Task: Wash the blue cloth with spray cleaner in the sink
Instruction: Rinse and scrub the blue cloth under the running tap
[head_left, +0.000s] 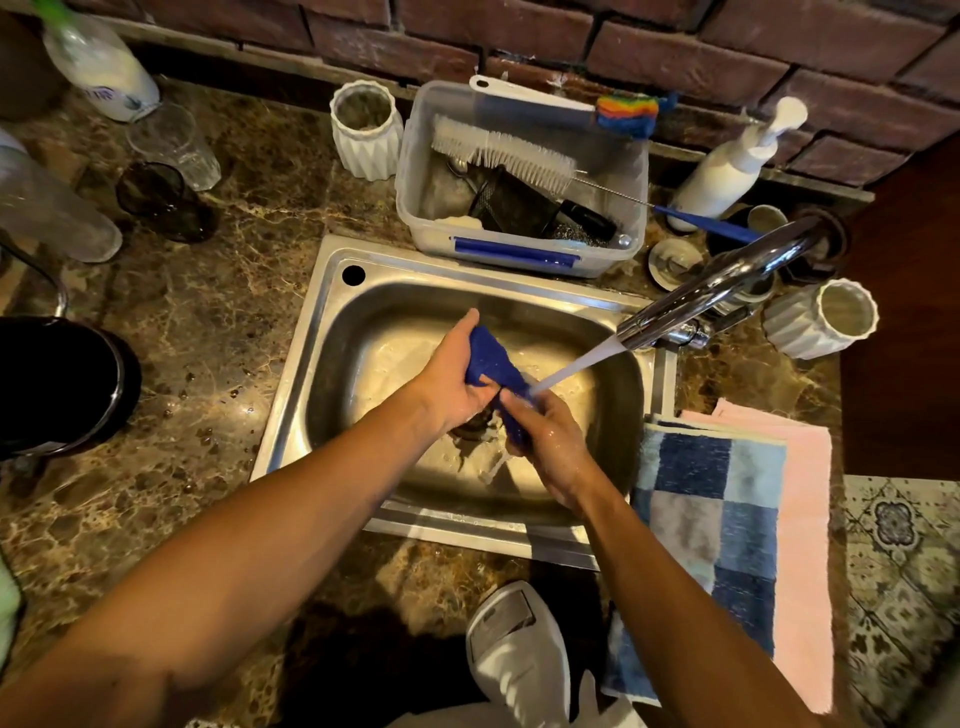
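The blue cloth (493, 364) is bunched into a twisted roll over the middle of the steel sink (332, 332). My left hand (449, 376) grips its upper end. My right hand (550, 441) grips its lower end, just above the drain. Water runs from the chrome faucet (727, 283) in a stream that lands on the cloth between my hands. A white spray bottle (511, 649) lies on the counter at the near edge, below the sink.
A plastic tub (519, 249) of brushes stands behind the sink. A checked blue towel (711, 519) on a pink one lies to the right. White ribbed cups (366, 130) (826, 319), a pump bottle (727, 166), glasses (171, 145) and a black pot (62, 384) crowd the marble counter.
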